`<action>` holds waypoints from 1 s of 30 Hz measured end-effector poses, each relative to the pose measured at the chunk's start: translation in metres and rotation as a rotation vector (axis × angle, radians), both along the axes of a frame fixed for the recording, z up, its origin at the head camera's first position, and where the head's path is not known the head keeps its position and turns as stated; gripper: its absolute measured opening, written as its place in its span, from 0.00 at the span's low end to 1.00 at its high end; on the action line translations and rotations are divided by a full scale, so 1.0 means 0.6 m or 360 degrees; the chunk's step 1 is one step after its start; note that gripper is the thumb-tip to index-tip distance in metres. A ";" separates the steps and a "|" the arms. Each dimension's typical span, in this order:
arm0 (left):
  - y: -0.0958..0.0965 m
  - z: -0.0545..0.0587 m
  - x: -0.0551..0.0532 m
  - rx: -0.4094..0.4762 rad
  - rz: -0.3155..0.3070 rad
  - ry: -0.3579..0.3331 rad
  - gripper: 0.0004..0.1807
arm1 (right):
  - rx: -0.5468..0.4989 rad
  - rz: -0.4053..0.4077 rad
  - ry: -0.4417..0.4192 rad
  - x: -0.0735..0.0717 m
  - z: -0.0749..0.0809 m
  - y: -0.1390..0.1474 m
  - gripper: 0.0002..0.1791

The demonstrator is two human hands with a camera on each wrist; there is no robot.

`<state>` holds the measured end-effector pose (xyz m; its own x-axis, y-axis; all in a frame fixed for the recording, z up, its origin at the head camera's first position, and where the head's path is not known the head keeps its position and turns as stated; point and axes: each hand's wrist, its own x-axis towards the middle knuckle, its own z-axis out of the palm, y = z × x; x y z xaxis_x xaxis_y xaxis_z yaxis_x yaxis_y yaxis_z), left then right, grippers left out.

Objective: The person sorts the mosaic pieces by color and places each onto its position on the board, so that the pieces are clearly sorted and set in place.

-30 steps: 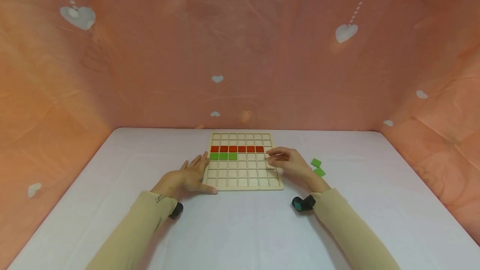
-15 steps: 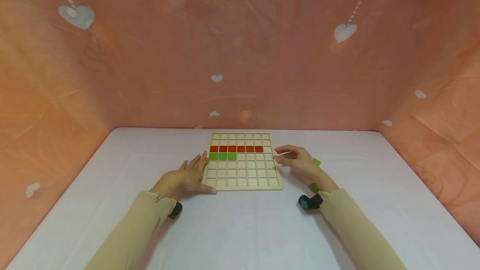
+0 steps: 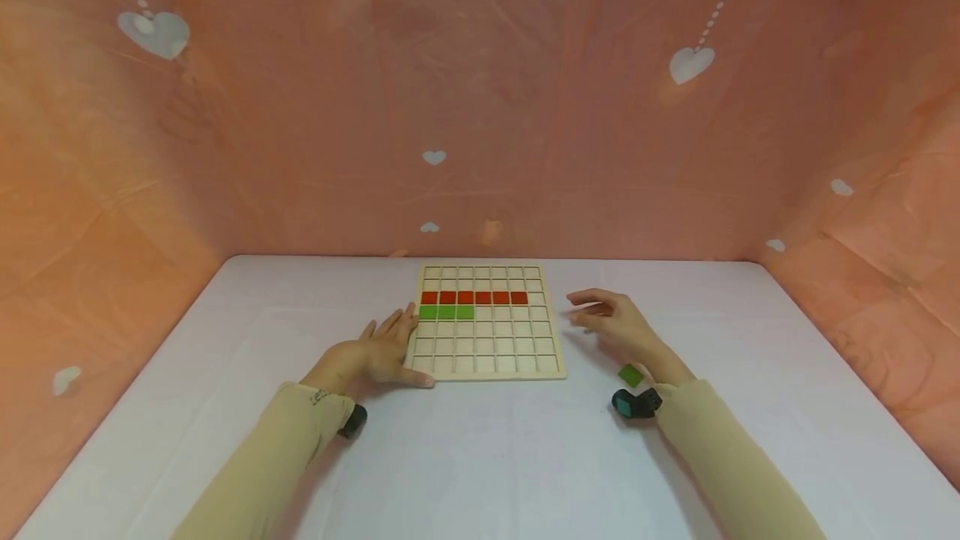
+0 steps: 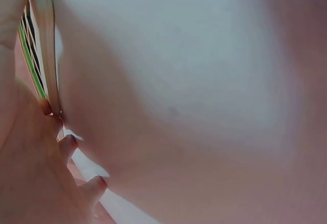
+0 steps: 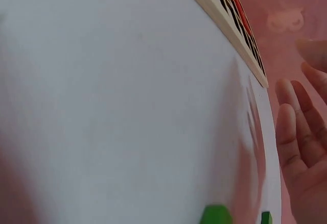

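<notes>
A light wooden grid board [image 3: 487,377] lies on the table in the head view. Several red tiles [image 3: 475,298] fill most of one row, and three green tiles [image 3: 447,312] sit in the row below, at its left end. My left hand [image 3: 372,354] rests spread along the board's left edge, its thumb by the front left corner. Right of the board, apart from it, my right hand [image 3: 617,325] hovers over the table, fingers loosely bent and nothing visible between them. A loose green tile [image 3: 631,375] lies by the right wrist. Two green pieces [image 5: 215,215] show low in the right wrist view.
A white cloth [image 3: 480,457] covers the table. Pink-orange fabric [image 3: 480,123] with pale hearts hangs behind and at both sides. A black wrist device [image 3: 636,403] sits under the right sleeve, another [image 3: 353,421] under the left.
My right hand has moved away from the board to the right. Loose green tiles seen earlier beside it are now covered, while one nearer the wrist has come into view. The left hand stays put.
</notes>
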<state>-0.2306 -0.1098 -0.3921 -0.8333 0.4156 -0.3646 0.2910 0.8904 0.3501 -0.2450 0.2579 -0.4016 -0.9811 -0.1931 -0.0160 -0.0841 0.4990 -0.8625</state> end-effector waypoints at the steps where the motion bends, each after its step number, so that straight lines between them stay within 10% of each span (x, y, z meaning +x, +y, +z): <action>1: 0.000 -0.002 -0.001 0.0005 -0.0004 0.0001 0.63 | 0.0006 -0.0011 -0.0006 0.000 -0.001 0.003 0.25; 30: 0.001 0.004 0.000 0.0009 0.0004 -0.0003 0.61 | 0.0162 -0.0225 0.0177 0.022 -0.002 0.063 0.24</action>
